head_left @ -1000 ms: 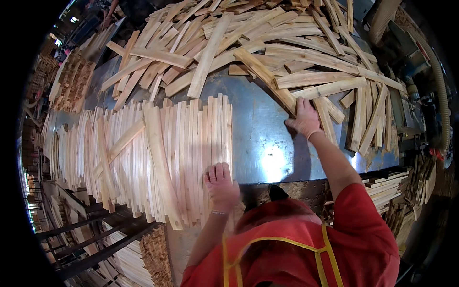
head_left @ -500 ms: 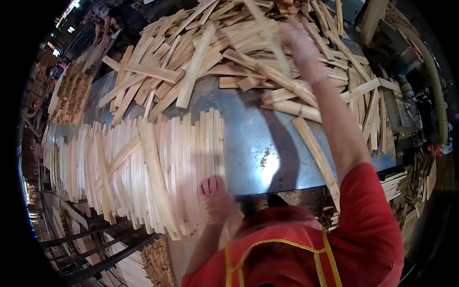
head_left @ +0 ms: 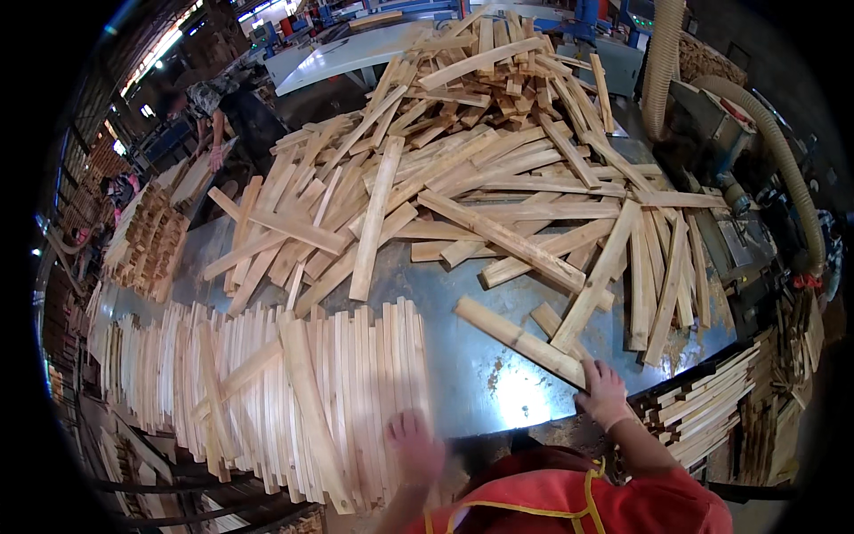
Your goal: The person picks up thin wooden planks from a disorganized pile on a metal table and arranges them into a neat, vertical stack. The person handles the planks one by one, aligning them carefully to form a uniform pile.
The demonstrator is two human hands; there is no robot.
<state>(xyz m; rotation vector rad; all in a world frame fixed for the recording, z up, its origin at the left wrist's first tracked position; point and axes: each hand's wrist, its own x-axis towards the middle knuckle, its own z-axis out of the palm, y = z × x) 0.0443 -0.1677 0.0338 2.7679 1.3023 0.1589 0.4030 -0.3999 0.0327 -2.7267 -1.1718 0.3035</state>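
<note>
My right hand (head_left: 605,393) grips the near end of a wooden slat (head_left: 519,340), which slants away to the left across the metal tabletop (head_left: 471,392). A shorter slat piece (head_left: 556,327) and another long slat (head_left: 598,276) lie just beyond it. My left hand (head_left: 415,445), somewhat blurred, rests with its fingers on the near right end of a row of slats (head_left: 360,392) set side by side. It holds no slat that I can see. Several loose slats, among them one tilted slat (head_left: 311,409), lie across the top of that row.
A large jumbled heap of slats (head_left: 498,160) covers the far part of the table. Stacked blocks (head_left: 147,245) stand at the left, with a person (head_left: 222,116) beyond. A ribbed hose (head_left: 663,71) and machinery are at the right. More slats (head_left: 712,400) are stacked below the table's right edge.
My right hand has come back from the far heap to the near table edge and now grips a slat. My left hand stays by the row's right end. The view has tilted up.
</note>
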